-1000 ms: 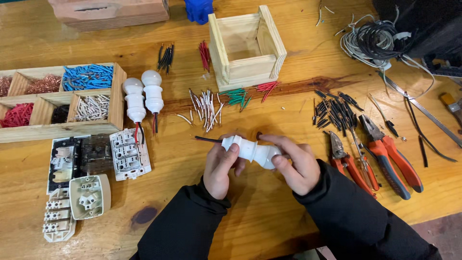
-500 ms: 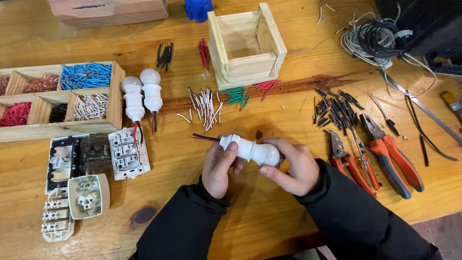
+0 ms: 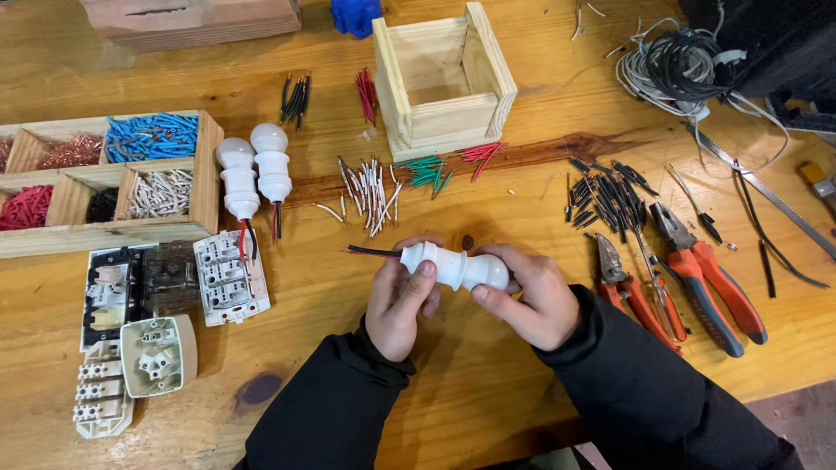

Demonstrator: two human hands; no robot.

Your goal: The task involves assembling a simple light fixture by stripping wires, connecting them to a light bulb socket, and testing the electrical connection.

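On the wooden tabletop [image 3: 488, 383], items recorded from largest to smallest:

- Tabletop: carried all items; bare wood showed below the hands.
- Compartment tray [image 3: 205, 165], far left: held blue, copper-coloured, red, black and white wire pieces in separate sections. Not touched.
- Open wooden box [image 3: 440, 122], top centre: upright, nothing visible in it.
- Cable tangle [image 3: 679, 70], top right: grey and black, well apart from the hands.
- Left hand [image 3: 399, 305]: closed around the wired end of the lamp holder, thumb laid over its collar. Against the frames a second and half a second before, it sat slightly lower and the thumb had shifted further along the body.
- Right hand [image 3: 533, 300]: closed around the rounded end of the same piece, fingers curled under it. Its position was nearly unchanged.
- Pliers [image 3: 710, 278] and a second pair of cutters [image 3: 631, 292], right of the right hand: lying flat, unmoved.
- White lamp holder [image 3: 455, 268]: held between both hands just above the tabletop, lying level, red and black leads [image 3: 370, 251] pointing left. Judged: the small change in grip suggested the two halves were being turned against each other.
- Two further lamp holders [image 3: 254, 174], beside the tray: unmoved.
- Switch plates [image 3: 228, 277], lower left: unmoved.
- Cut wire piles, white [image 3: 370, 184] and black [image 3: 610, 191]: unmoved.
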